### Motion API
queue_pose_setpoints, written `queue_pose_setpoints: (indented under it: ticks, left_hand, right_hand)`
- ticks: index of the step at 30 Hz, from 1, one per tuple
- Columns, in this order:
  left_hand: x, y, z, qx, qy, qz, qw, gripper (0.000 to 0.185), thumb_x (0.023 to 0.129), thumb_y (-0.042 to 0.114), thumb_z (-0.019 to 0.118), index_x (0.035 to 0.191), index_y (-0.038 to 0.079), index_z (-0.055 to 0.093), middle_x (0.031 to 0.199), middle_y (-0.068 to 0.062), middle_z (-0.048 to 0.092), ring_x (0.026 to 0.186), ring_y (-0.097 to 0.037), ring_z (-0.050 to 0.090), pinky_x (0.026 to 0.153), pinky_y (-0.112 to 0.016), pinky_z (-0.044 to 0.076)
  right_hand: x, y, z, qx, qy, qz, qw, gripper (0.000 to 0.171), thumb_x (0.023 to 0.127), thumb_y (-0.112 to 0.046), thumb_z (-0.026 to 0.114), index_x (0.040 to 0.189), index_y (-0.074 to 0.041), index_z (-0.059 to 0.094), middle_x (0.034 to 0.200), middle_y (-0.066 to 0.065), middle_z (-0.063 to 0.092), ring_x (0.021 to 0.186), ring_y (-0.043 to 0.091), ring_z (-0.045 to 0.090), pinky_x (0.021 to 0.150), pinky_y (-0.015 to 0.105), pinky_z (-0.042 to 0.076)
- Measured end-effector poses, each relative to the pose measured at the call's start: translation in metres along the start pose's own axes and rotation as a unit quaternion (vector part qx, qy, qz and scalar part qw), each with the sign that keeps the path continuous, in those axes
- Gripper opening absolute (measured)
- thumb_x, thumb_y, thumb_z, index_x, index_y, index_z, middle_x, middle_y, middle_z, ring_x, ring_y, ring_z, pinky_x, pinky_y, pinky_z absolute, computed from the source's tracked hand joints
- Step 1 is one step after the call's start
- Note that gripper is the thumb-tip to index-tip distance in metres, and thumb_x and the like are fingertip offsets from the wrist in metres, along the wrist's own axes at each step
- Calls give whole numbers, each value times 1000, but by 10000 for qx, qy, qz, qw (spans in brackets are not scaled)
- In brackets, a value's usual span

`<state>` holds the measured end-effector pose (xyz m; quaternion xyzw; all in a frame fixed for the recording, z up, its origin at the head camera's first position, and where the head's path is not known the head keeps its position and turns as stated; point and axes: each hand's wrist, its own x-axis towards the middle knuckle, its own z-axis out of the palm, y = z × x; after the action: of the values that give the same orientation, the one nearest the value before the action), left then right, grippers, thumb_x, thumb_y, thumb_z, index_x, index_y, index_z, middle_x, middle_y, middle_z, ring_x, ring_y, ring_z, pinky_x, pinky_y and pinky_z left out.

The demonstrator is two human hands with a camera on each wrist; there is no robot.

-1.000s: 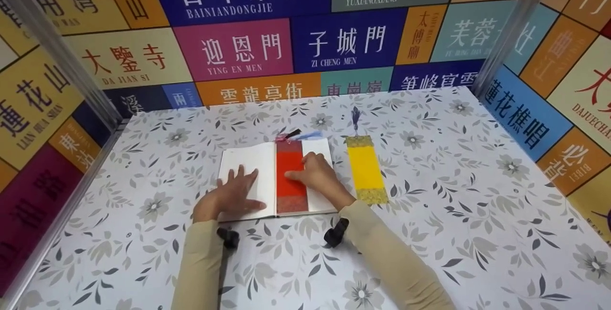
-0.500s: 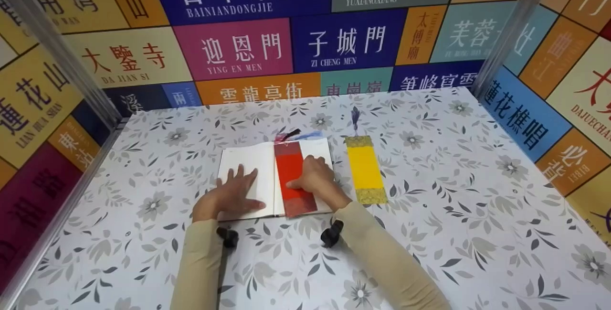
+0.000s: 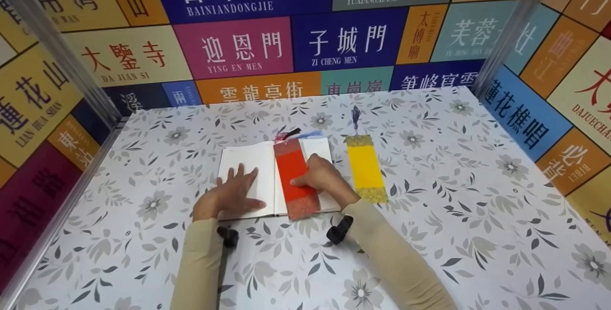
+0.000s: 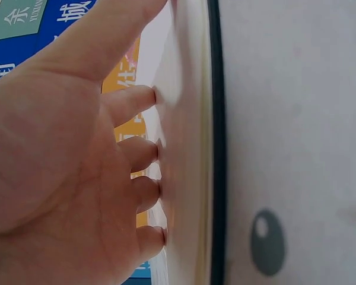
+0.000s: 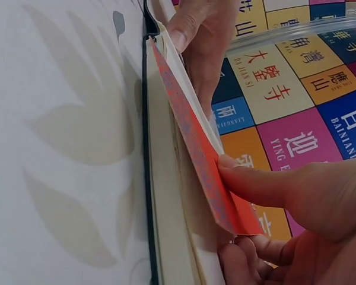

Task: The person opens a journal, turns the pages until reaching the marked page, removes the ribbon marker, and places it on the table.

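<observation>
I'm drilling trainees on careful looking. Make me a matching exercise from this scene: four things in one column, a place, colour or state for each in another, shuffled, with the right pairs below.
1. Red strip
2. Yellow strip
3. Left hand
4. Sleeves

A. Beige
B. Fingers spread on the open book
C. Slanted, in the right hand's grip
D. Flat on the table, beside the book

Pairs: 1-C, 2-D, 3-B, 4-A
</observation>
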<state>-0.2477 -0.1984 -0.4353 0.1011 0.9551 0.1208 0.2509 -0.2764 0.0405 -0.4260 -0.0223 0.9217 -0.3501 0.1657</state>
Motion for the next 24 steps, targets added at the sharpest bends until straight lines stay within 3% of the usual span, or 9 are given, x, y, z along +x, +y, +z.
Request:
queue_pose_setpoints:
  ticks: [3,9,11,17,24]
  left_hand:
    - [0,0,1,21,6,-45,10000,99,92,57,62,163,18,5,167,-23,-7,154,-47,-6,122,-69,2]
    - [-1,-1,2,-93,55,39,9999,97,93,54,62,163,17,6,168,-23,-6,154,-49,-5,121,-71,2]
    - [-2,-1,2,-185,71,111,9997,96,93,52,63,163,16,6,167,-24,-7,153,-50,-6,120,-72,1]
    - [-4,0,1,-287,94,174,9994,97,93,52,63,163,16,6,167,-24,-8,153,-49,-8,120,-71,-1]
    - [-3,0,0,-240,115,229,9994,98,94,50,64,163,15,5,166,-26,-10,153,-50,-8,119,-73,0]
  right_hand:
    - [3,2,-2,544,-180,104,9983,38,84,-25,81,97,-5,52,82,4,52,60,16,49,48,22,41]
    - [5,5,-10,1227,-460,-131,9913,34,92,-19,70,119,-1,60,105,12,67,77,16,61,70,23,50]
    - [7,5,-13,1329,-445,-276,9897,36,93,-18,70,123,0,62,106,13,69,79,15,63,74,23,51]
    - [8,3,-20,1818,-525,-299,9815,39,95,-17,68,129,-1,60,96,9,70,74,12,63,70,21,52]
    - [5,0,-24,2178,-592,-258,9738,39,97,-15,66,132,-2,58,106,15,73,71,12,65,63,23,55]
